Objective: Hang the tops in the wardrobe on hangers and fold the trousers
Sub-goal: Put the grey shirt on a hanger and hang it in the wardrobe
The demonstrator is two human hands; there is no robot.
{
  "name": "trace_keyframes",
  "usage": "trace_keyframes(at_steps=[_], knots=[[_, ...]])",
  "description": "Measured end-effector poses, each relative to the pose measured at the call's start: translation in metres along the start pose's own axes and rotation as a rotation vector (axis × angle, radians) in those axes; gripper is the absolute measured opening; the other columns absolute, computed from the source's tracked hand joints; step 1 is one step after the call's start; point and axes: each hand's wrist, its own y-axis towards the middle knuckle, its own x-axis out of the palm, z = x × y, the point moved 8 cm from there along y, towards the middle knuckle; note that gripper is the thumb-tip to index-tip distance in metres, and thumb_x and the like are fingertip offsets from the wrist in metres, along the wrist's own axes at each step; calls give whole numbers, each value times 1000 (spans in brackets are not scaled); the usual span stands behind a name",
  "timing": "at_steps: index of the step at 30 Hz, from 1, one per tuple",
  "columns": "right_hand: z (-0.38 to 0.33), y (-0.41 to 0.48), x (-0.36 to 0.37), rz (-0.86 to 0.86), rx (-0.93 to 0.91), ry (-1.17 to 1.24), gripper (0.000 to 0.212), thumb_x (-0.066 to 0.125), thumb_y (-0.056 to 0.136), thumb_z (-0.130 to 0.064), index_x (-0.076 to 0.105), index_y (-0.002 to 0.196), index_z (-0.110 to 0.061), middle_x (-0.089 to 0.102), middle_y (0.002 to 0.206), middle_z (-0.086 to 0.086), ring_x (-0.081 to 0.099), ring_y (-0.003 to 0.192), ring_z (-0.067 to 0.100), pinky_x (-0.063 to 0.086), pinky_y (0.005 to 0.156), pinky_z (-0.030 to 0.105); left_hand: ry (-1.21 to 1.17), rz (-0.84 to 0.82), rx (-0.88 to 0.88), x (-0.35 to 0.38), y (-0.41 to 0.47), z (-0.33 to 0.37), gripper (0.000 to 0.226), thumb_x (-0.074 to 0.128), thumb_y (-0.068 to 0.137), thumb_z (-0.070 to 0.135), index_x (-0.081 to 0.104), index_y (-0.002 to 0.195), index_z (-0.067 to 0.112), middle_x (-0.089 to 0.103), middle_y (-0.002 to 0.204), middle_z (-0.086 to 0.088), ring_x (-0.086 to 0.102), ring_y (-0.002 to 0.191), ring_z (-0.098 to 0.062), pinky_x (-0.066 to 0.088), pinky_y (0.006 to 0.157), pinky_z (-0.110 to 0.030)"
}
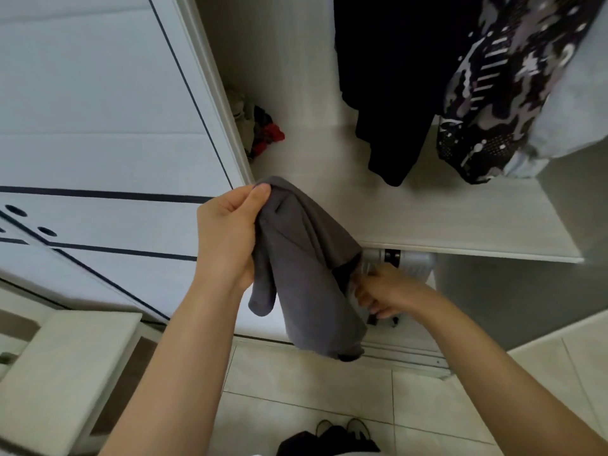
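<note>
A dark grey garment (pixel 306 268) hangs in front of the open wardrobe, bunched and drooping down to the floor rail. My left hand (pixel 227 232) pinches its top edge between thumb and fingers. My right hand (pixel 385 291) grips the garment's lower right edge, just below the wardrobe shelf (pixel 460 218). Inside the wardrobe hang a black top (pixel 388 87), a black-and-grey patterned top (pixel 500 93) and a pale blue garment (pixel 569 103). A crumpled heap of clothes (pixel 260 130) with red and dark fabric lies at the back left of the shelf.
The white sliding wardrobe door (pixel 98 126) stands to the left. A white suitcase-like object (pixel 411 261) sits under the shelf behind my right hand. A pale stool or bench (pixel 65 373) is at lower left. Tiled floor (pixel 329 390) lies below, with my feet (pixel 342 429) on it.
</note>
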Motion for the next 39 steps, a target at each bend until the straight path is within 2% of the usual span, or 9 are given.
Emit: trace_keyframes(at_steps=[5,10,13,16,20,26,31,35,39], knots=[[30,-2,38,-236,193,311,47,44,98,-53,61,102,-9,69,86,8,67,77,24,56,78,36,-34,-11,-4,8,0,-5,16,62,95,9,75,86,7,73,75,-3,68,75,-13,55,67,-22],[20,-11,63,-471,229,726,26,61,91,-29,67,108,-11,72,98,9,65,92,27,52,77,39,-53,-6,-29,5,0,-9,17,62,94,10,75,84,10,74,77,-3,69,77,-13,57,70,-23],[12,-10,61,-420,200,881,26,55,93,-17,66,115,-8,71,108,14,63,103,33,50,85,50,-68,29,-27,-7,2,-11,15,62,94,9,75,86,10,75,77,-2,70,77,-13,57,69,-23],[5,-7,36,-243,141,1053,25,50,99,-21,62,118,-8,69,109,16,64,99,33,50,80,54,-8,76,-16,-28,3,-16,17,62,94,9,75,83,10,72,75,-5,67,73,-14,54,62,-22],[-10,-15,-26,53,-43,1173,25,45,103,-23,62,104,-4,68,100,16,66,90,30,55,73,47,177,159,-19,-61,2,-31,22,64,91,9,75,72,11,67,68,-6,57,68,-18,47,64,-29],[-48,-24,-37,87,-178,1289,30,50,99,-19,61,119,0,66,117,16,64,107,30,52,81,38,588,36,-47,-64,-7,-54,23,70,86,14,73,64,15,68,62,-6,58,60,-15,46,61,-27],[-68,-29,-39,209,-220,1164,20,54,97,-19,68,101,-4,72,95,10,68,88,23,54,74,33,915,-216,-95,-47,-7,-83,24,74,84,23,73,63,12,67,60,-4,64,65,-21,47,58,-27],[-93,-42,-55,311,-436,867,24,54,99,-16,64,77,-17,69,64,-8,65,71,9,52,72,27,1020,-347,-148,-38,-8,-97,27,69,89,29,75,66,16,68,62,1,63,63,-11,43,52,-12],[-115,-59,-63,300,-668,421,28,49,101,-18,55,75,-9,49,70,0,46,70,11,38,71,29,1005,-453,-344,-37,-6,-112,27,65,92,31,75,76,12,74,71,1,71,62,-14,58,77,-30]])
